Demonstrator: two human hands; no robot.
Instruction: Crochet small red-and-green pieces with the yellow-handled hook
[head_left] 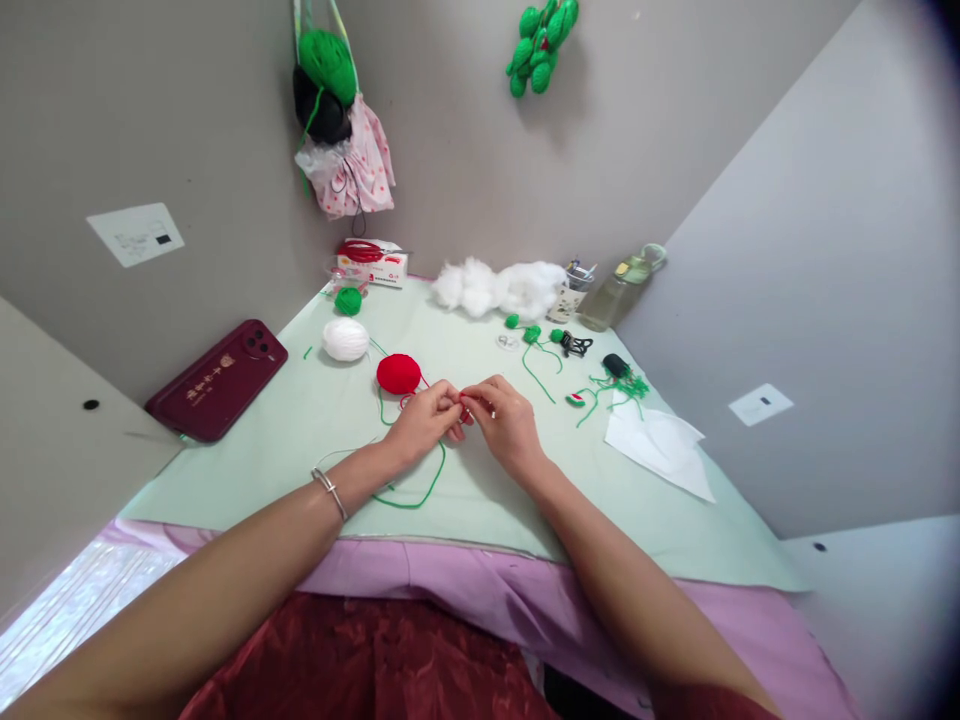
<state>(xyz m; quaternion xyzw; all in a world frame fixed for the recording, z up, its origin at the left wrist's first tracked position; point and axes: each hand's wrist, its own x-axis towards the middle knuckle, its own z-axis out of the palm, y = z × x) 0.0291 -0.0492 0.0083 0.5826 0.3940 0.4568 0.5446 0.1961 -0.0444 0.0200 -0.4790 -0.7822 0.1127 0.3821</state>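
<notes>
Above the middle of the table, my left hand (433, 415) and my right hand (502, 415) meet fingertip to fingertip. Between them is a bit of red yarn (464, 400), pinched by both; its exact shape is mostly hidden by the fingers. Just left of my left hand lies a ball of red yarn (399, 374), with a red strand running toward the fingers. A green yarn strand (433, 488) curves over the tabletop beneath my left wrist. Whether a hook or needle is in either hand cannot be made out.
A white yarn ball (346, 340), a small green ball (348, 301) and a dark red phone (217, 381) lie left. White stuffing (499, 288), a pen cup (570, 292) and a bottle (621, 288) stand behind. Green yarn pieces (532, 334) and white paper (660, 447) lie right.
</notes>
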